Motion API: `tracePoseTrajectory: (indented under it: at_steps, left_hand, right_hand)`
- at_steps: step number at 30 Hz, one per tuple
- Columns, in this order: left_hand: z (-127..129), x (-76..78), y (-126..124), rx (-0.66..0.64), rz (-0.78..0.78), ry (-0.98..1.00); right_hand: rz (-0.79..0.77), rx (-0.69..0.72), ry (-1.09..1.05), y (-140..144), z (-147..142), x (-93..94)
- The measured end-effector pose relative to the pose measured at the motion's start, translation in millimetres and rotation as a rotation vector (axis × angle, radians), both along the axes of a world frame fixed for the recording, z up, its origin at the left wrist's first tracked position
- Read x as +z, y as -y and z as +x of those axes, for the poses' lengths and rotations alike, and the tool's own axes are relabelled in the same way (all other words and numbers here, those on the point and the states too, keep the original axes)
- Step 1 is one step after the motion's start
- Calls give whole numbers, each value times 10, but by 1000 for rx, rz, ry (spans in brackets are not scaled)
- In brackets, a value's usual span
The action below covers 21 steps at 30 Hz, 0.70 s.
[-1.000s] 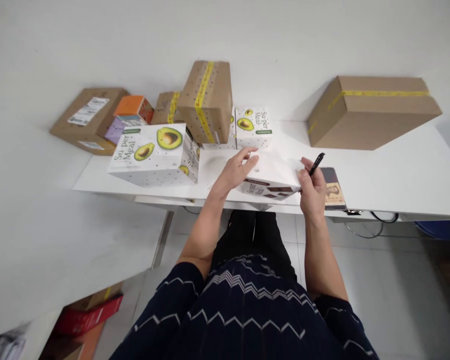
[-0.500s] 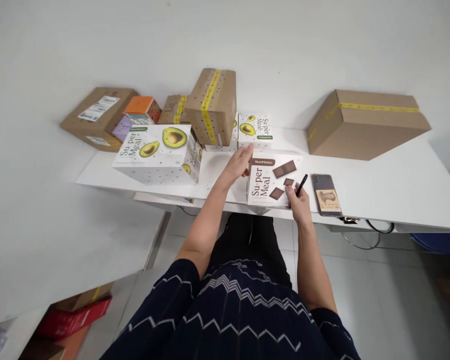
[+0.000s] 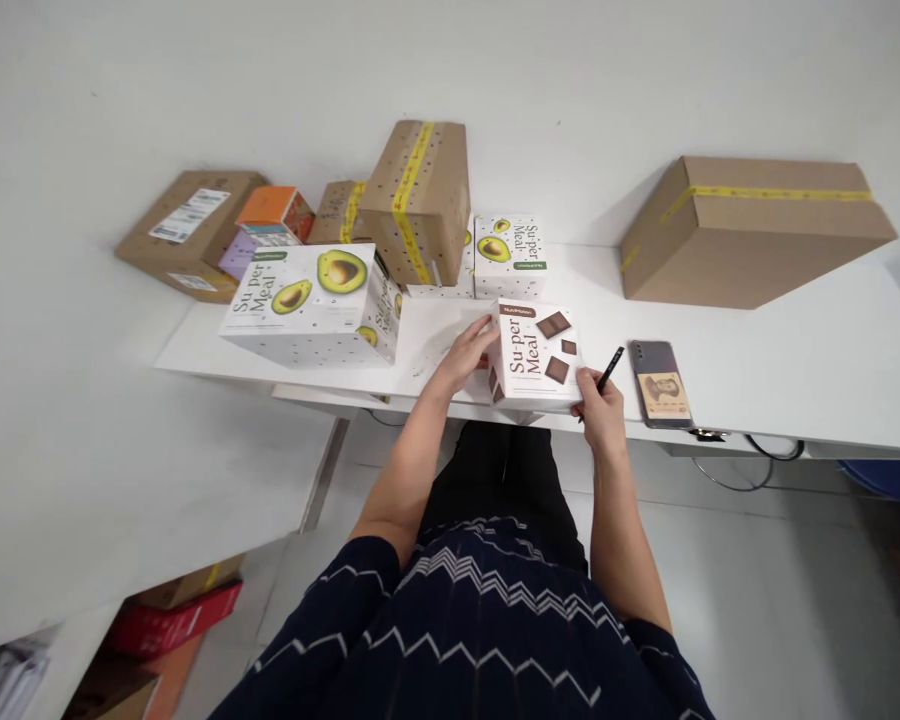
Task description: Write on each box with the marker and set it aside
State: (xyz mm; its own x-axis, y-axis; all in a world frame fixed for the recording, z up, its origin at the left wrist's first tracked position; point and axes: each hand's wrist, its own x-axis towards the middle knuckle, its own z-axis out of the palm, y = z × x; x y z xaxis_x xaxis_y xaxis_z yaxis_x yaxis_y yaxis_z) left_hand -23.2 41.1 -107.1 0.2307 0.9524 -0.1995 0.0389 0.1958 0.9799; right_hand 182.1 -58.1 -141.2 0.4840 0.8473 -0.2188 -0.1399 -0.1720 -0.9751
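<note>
A chocolate-printed Su-per Meal box (image 3: 538, 352) is seen just right of the middle of the frame, at the near edge of the white tabletop (image 3: 787, 370). Its broad face is turned up toward the camera: white, marked with a brown NutriMotion label, dark "Su-per Meal" lettering that runs sideways, and three brown chocolate pieces. More chocolate print is shown on its narrow left side. Whether the box is lifted or rested on the surface cannot be told.

The box is grasped between both hands. By the left hand (image 3: 466, 352), half curled, its left side is steadied, with the fingertips laid at the upper left edge. By the right hand (image 3: 601, 408), its lower right corner is pinched, the thumb placed on the upper face and the fingers mostly hidden. A black pen (image 3: 612, 368) is also held in the right hand, pointed up and to the right.

To the right of that hand, a smartphone (image 3: 658, 385) is laid back up. A small avocado-printed box (image 3: 508, 252) is placed just beyond the held box, and a large avocado-printed carton (image 3: 304, 295) is set left of centre.
</note>
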Motion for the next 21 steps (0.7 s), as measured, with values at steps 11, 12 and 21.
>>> tracePoseTrajectory:
  at_steps: [11, 12, 21]
  left_hand:
    - [199, 439, 246, 34, 357, -186]
    - [240, 434, 266, 34, 364, -192]
    - [321, 267, 358, 51, 294, -103]
  right_hand:
    - [-55, 62, 272, 47, -180, 108]
    - [-41, 67, 233, 62, -170, 141]
    - [132, 121, 480, 288, -176, 695]
